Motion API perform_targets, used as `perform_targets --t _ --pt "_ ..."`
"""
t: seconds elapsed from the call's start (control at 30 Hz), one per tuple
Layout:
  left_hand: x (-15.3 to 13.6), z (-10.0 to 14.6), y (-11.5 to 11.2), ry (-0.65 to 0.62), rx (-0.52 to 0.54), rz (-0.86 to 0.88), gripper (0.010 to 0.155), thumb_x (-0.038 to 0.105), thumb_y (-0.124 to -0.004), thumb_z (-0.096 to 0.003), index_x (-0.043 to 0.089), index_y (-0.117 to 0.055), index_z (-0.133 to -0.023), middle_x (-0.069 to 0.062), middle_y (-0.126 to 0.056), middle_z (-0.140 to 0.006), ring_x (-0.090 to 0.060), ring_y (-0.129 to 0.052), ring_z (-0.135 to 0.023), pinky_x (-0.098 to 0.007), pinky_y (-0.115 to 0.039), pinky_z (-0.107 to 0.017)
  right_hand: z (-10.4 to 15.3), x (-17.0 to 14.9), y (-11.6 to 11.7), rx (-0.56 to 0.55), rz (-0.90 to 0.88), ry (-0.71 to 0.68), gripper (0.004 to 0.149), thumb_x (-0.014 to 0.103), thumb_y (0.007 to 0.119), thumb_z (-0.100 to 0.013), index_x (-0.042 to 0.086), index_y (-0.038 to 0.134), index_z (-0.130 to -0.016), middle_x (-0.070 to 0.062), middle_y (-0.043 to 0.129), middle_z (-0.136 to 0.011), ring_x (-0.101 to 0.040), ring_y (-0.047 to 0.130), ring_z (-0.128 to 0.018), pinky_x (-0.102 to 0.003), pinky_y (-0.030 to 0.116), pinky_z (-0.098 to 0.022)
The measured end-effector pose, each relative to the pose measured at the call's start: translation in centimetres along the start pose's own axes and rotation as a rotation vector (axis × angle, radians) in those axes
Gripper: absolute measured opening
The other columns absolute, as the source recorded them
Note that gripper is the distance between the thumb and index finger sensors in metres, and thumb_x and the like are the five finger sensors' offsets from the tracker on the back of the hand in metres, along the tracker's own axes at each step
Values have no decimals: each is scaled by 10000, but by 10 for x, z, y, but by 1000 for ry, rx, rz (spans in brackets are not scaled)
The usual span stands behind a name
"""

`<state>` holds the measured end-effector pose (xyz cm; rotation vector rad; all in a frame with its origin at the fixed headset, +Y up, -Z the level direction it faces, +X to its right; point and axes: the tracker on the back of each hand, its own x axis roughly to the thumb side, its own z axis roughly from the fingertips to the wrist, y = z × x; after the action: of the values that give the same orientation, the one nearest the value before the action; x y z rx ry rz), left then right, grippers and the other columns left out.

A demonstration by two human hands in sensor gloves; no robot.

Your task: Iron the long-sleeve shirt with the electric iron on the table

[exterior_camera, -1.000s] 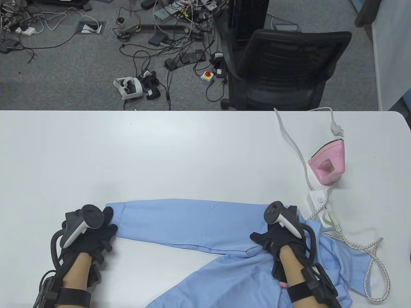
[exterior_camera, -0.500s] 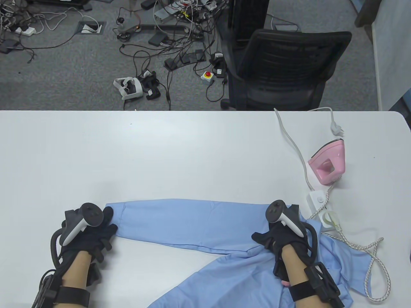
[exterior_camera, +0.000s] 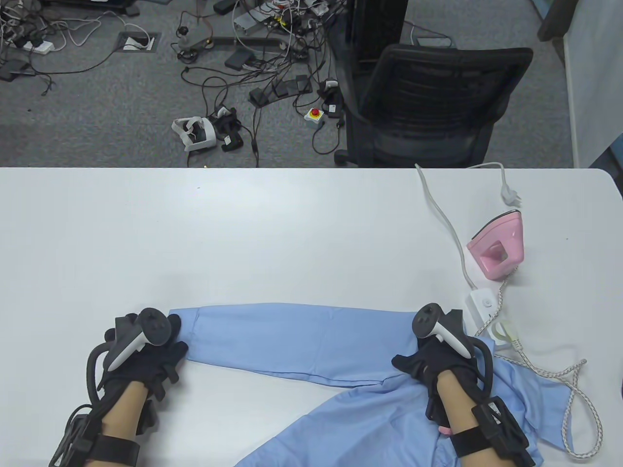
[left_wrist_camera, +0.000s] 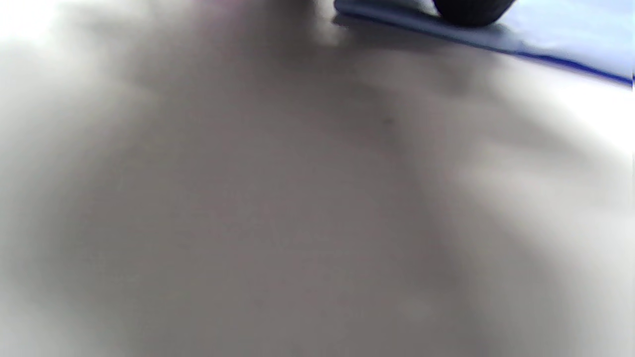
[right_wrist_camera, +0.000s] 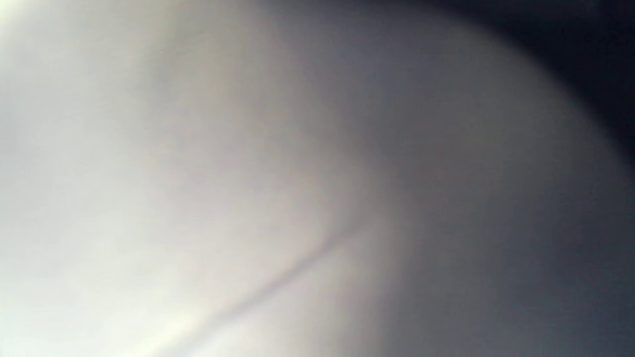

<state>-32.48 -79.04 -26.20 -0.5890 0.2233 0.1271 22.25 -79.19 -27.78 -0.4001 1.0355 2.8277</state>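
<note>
A light-blue long-sleeve shirt (exterior_camera: 311,340) lies at the white table's (exterior_camera: 243,233) front edge, with one sleeve stretched out to the left. My left hand (exterior_camera: 168,340) rests on the sleeve's cuff. In the left wrist view a dark fingertip (left_wrist_camera: 471,12) lies on top of the flat blue cloth (left_wrist_camera: 570,44). My right hand (exterior_camera: 428,360) presses on the shirt at the shoulder, thumb spread to the left; the tracker hides its fingers. The pink iron (exterior_camera: 499,250) stands on its heel at the right, untouched. The right wrist view is only a blur.
A white power strip (exterior_camera: 482,306) lies just beyond my right hand, and the iron's braided cord (exterior_camera: 574,389) loops over the shirt's right side. A black office chair (exterior_camera: 428,97) stands behind the far table edge. Cables litter the floor.
Both hands have slid a little to the right, and the shirt with its sleeve has shifted right with them. The iron has not moved.
</note>
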Motion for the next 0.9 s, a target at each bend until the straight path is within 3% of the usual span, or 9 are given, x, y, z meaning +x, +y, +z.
perform_targets --t 0.17,0.3,0.4,0.53,0.63,0.7,0.8,0.9 --pt "0 1 0 -2 -2 7 627 630 -558 -523 495 -238 -1045 15 -30 -1180 -268 57 -1038 -592 28 -672 1 0 1 -26 33 4 951 716 634 -296 368 23 -936 8 -75 -994 -386 -10 -943 -615 315 -639" --pt "-1 1 0 -1 -3 7 626 629 -560 -523 495 -240 -1044 17 -31 -1181 -268 58 -1039 -593 29 -672 6 1 1 -119 42 -22 935 707 606 -322 314 33 -947 -22 0 -1018 -393 68 -972 -602 352 -656" --pt "0 1 -1 -2 -1 -2 627 628 -548 -524 491 -227 -1044 15 -33 -1182 -268 56 -1039 -593 31 -669 20 4 -8 -205 -13 -48 909 666 606 -347 281 44 -947 -47 77 -1030 -402 238 -990 -536 441 -670" --pt "0 0 0 -4 -16 6 630 625 -550 -526 487 -220 -1045 14 -28 -1180 -267 63 -1038 -593 39 -666 48 10 -25 -290 -102 -133 905 655 615 -345 260 85 -962 -67 123 -1035 -404 300 -985 -518 473 -665" --pt "0 1 -1 -5 -13 11 630 624 -551 -526 487 -219 -1045 13 -26 -1179 -270 60 -1038 -593 36 -666 74 16 -41 -419 -103 -148 896 651 618 -352 253 110 -974 -73 138 -1040 -416 305 -986 -538 454 -667" --pt "0 1 -1 -7 -13 15 629 623 -548 -526 487 -218 -1044 12 -25 -1177 -268 59 -1038 -593 35 -667 88 20 -54 -588 -41 -98 901 654 627 -338 250 147 -986 -76 177 -1049 -428 372 -978 -577 461 -669" --pt "-1 1 -2 -11 -20 30 629 622 -551 -526 489 -216 -1043 13 -23 -1174 -269 60 -1037 -593 35 -667 95 22 -74 -791 111 5 931 681 625 -313 247 161 -994 -80 185 -1047 -402 397 -958 -564 497 -665" --pt "-1 1 -2 -12 -24 31 631 624 -552 -526 491 -214 -1042 15 -12 -1174 -268 63 -1036 -593 37 -666 86 12 -102 -900 185 167 972 705 621 -298 241 121 -991 -75 204 -1026 -362 449 -911 -513 554 -635"
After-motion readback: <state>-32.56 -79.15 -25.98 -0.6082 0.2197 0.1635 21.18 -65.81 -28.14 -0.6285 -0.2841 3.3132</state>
